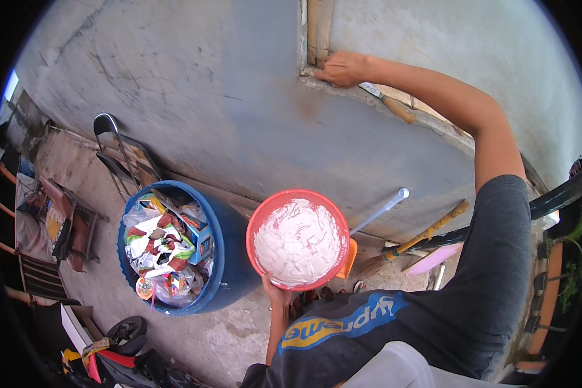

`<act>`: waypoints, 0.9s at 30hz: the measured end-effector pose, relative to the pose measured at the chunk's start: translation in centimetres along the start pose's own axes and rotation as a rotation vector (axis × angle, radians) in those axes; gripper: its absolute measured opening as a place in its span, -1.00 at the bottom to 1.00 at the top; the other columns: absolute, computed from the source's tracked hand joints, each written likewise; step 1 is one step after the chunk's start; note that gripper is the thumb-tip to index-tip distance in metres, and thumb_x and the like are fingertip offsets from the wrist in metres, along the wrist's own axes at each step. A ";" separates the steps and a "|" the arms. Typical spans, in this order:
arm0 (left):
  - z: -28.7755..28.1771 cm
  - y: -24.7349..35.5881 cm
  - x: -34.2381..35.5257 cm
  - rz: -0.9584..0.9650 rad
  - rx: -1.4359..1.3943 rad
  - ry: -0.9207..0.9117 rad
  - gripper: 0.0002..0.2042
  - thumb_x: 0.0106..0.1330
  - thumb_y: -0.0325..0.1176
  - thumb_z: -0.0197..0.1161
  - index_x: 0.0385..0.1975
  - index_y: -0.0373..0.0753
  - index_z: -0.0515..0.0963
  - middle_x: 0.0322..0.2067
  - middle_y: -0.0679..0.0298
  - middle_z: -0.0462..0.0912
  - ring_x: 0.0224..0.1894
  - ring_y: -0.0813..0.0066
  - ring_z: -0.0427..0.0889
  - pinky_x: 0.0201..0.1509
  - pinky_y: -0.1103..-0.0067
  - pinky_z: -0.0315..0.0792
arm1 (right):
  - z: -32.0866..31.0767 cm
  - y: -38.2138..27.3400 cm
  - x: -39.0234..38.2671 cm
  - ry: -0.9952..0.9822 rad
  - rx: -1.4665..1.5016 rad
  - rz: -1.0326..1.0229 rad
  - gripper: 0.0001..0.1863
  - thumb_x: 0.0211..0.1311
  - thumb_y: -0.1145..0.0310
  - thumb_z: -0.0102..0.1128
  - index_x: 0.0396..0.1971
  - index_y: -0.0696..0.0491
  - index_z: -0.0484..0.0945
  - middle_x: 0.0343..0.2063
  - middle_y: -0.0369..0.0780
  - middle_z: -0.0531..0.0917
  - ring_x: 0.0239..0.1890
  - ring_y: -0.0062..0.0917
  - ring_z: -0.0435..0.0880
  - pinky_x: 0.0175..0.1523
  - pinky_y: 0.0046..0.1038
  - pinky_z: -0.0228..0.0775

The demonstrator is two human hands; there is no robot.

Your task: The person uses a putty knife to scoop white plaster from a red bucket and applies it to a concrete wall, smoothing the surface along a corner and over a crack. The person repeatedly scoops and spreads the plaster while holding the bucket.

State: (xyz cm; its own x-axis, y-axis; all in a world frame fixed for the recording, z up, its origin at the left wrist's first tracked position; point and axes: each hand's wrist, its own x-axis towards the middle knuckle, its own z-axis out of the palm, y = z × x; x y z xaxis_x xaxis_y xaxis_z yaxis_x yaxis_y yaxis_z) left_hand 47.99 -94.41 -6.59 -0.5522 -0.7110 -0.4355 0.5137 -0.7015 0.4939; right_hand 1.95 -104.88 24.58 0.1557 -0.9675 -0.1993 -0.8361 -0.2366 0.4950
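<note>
My left hand (275, 291) grips the near rim of a red plastic bowl (255, 216), which holds white paste (297, 242) spread in uneven lumps. Up at the wall opening, my right hand (341, 68) is at the corner of the sill (307, 80), beside the wooden frame (318, 29). Its fingers are curled together; whatever is in them, if anything, is hidden. Just right of that hand a scraper with a wooden handle (398, 108) lies along the sill, partly behind my forearm.
A blue barrel (211, 284) full of rubbish stands left of the bowl, with a folding chair (113, 149) behind it. A broom (420, 236), orange dustpan (346, 262) and dark pipe (543, 204) are at the right. A motorbike (123, 352) sits lower left.
</note>
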 end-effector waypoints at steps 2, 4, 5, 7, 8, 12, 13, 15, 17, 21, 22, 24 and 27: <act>-0.3 -0.1 0.0 -0.001 -0.007 0.004 -0.33 0.12 -0.14 0.03 0.25 -0.33 0.15 0.19 0.03 0.32 0.21 0.08 0.35 0.26 0.23 0.27 | -0.2 0.4 0.1 -0.013 0.016 -0.028 -0.82 0.10 0.39 0.01 -0.38 0.20 0.45 -0.67 -0.08 0.54 -0.46 -0.12 0.58 -0.35 -0.17 0.42; -0.2 -0.2 0.1 0.000 -0.020 0.007 -0.33 0.12 -0.15 0.03 0.25 -0.33 0.15 0.19 0.04 0.33 0.20 0.10 0.36 0.26 0.24 0.27 | -0.7 0.7 -0.1 -0.072 0.008 -0.047 -0.83 0.11 0.38 0.00 -0.40 0.19 0.45 -0.64 -0.05 0.55 -0.44 -0.12 0.58 -0.33 -0.14 0.41; -0.2 -0.2 0.0 0.014 -0.014 0.006 -0.33 0.12 -0.15 0.04 0.25 -0.33 0.16 0.19 0.04 0.33 0.20 0.11 0.36 0.26 0.25 0.27 | -0.9 0.8 0.0 -0.099 0.004 -0.062 -0.83 0.11 0.38 0.00 -0.41 0.19 0.45 -0.63 -0.04 0.55 -0.43 -0.11 0.58 -0.32 -0.13 0.40; -0.3 -0.2 -0.2 0.044 -0.003 0.005 -0.33 0.12 -0.15 0.04 0.25 -0.33 0.16 0.18 0.04 0.34 0.20 0.12 0.37 0.26 0.25 0.27 | -0.7 1.0 -0.1 -0.061 0.121 -0.109 -0.82 0.10 0.37 0.00 -0.45 0.19 0.45 -0.63 -0.03 0.54 -0.44 -0.09 0.57 -0.30 -0.10 0.39; -0.8 -0.4 0.0 0.043 -0.009 0.001 -0.33 0.12 -0.14 0.05 0.25 -0.33 0.16 0.18 0.04 0.34 0.20 0.12 0.37 0.26 0.25 0.28 | -0.5 1.3 -0.4 -0.048 0.179 -0.127 -0.82 0.10 0.36 0.00 -0.46 0.19 0.45 -0.63 -0.02 0.54 -0.44 -0.08 0.56 -0.29 -0.09 0.38; -1.4 -0.8 -0.1 0.043 -0.009 0.045 -0.34 0.11 -0.14 0.05 0.23 -0.34 0.19 0.17 0.05 0.35 0.18 0.12 0.38 0.25 0.27 0.28 | -0.3 1.5 -0.4 -0.020 0.473 0.021 -0.69 0.07 0.24 0.00 -0.52 0.23 0.53 -0.56 0.04 0.56 -0.45 -0.07 0.54 -0.27 -0.11 0.33; -1.2 -0.7 -0.3 0.038 0.002 0.052 -0.34 0.11 -0.14 0.05 0.23 -0.34 0.19 0.17 0.05 0.35 0.18 0.12 0.38 0.25 0.27 0.28 | 1.0 1.9 -0.5 0.027 0.527 0.049 -0.67 0.06 0.22 0.01 -0.60 0.24 0.47 -0.65 0.00 0.50 -0.55 -0.17 0.47 -0.34 -0.16 0.26; -0.8 -0.7 -0.7 0.036 -0.001 0.027 -0.34 0.10 -0.13 0.05 0.23 -0.33 0.20 0.17 0.05 0.35 0.19 0.12 0.37 0.25 0.27 0.28 | 1.3 1.9 -1.0 0.057 0.670 0.108 -0.66 0.07 0.21 0.01 -0.63 0.23 0.43 -0.71 -0.05 0.42 -0.59 -0.27 0.40 -0.37 -0.20 0.24; 0.3 -0.4 -1.1 0.023 0.010 0.021 -0.34 0.10 -0.13 0.04 0.23 -0.32 0.20 0.17 0.05 0.35 0.19 0.12 0.36 0.25 0.27 0.28 | 1.7 1.8 -1.5 0.097 0.796 0.160 -0.64 0.09 0.21 0.00 -0.69 0.22 0.35 -0.77 -0.15 0.29 -0.63 -0.45 0.29 -0.42 -0.28 0.19; -1.5 -1.1 -0.4 0.045 0.053 0.029 -0.33 0.13 -0.09 0.00 0.26 -0.29 0.16 0.20 0.07 0.31 0.22 0.11 0.32 0.26 0.24 0.24 | -2.0 3.6 -3.1 0.233 0.855 0.262 -0.61 0.25 0.26 -0.06 -0.76 0.09 0.24 -0.75 -0.35 0.14 -0.64 -0.62 0.09 -0.50 -0.43 0.06; -1.0 -1.0 -0.6 0.034 0.052 0.029 -0.33 0.13 -0.09 0.00 0.26 -0.29 0.17 0.20 0.08 0.31 0.22 0.11 0.33 0.26 0.24 0.25 | -3.4 3.6 -3.8 0.253 0.872 0.251 -0.58 0.28 0.23 -0.08 -0.76 0.10 0.25 -0.76 -0.36 0.14 -0.65 -0.61 0.10 -0.50 -0.42 0.06; 1.4 -0.6 -0.8 0.024 0.010 0.035 -0.36 0.11 -0.13 0.06 0.21 -0.31 0.22 0.14 0.09 0.37 0.17 0.14 0.38 0.23 0.28 0.28 | -4.9 3.5 -4.9 0.300 0.895 0.231 -0.52 0.35 0.19 -0.11 -0.77 0.11 0.25 -0.77 -0.36 0.14 -0.66 -0.59 0.10 -0.50 -0.41 0.06; 1.1 -0.9 -0.2 0.018 -0.015 0.012 -0.35 0.11 -0.12 0.06 0.22 -0.31 0.21 0.15 0.08 0.37 0.16 0.11 0.39 0.24 0.26 0.28 | -4.5 -0.9 -6.6 0.194 0.888 0.145 -0.48 0.40 0.13 -0.16 -0.74 0.14 0.34 -0.80 -0.28 0.30 -0.69 -0.47 0.25 -0.48 -0.32 0.15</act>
State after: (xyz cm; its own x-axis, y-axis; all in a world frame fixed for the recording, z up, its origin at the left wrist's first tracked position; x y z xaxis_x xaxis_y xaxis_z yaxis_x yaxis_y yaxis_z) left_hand 46.87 -93.60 -6.12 -0.5351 -0.7239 -0.4354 0.5332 -0.6892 0.4907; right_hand 4.07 -98.68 29.23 0.0365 -0.9993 -0.0011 -0.9386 -0.0339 -0.3433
